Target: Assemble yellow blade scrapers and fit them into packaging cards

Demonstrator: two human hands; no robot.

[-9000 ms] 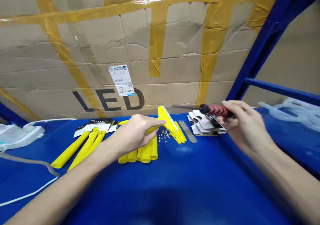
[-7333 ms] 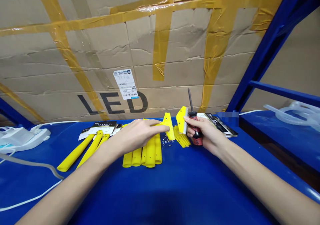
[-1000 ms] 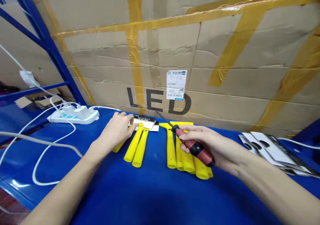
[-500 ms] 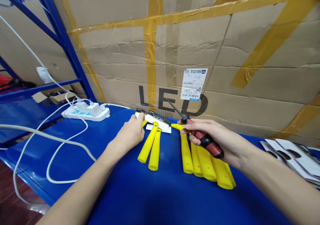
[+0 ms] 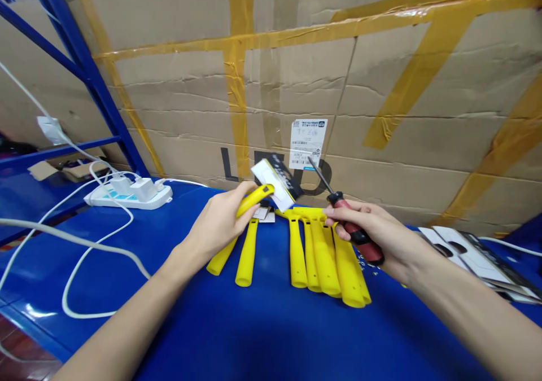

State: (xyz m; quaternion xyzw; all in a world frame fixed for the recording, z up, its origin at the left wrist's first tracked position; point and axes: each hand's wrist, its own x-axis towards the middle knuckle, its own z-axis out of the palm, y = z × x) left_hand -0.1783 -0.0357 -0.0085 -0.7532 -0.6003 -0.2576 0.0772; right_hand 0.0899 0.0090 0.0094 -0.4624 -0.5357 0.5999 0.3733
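Two grips: left hand [image 5: 220, 223] curled closed around a slim yellow plastic handle [image 5: 256, 198]; right hand [image 5: 375, 231] wrapped around a red-and-black screwdriver [image 5: 368, 248], steel tip pointing far.
Nearby: white-and-black printed card [image 5: 275, 182] tilted just behind the handle's end; row of yellow plastic handles [image 5: 324, 262] on a blue table [image 5: 271, 336].
Risk: steel tip near the card, snagging it on a careless swing.

Even indoor light coming from above. Glossy blue painted bench top [image 5: 271, 336] throwing white glare near left edge, soft shadow pooling bottom centre. Wide-angle lens bowing blue steel shelf upright [image 5: 80, 70] and tan cardboard carton wall [image 5: 381, 87] toward frame edges. Curved yellow plastic handle [image 5: 254, 197] rendering sharp, no motion blur.
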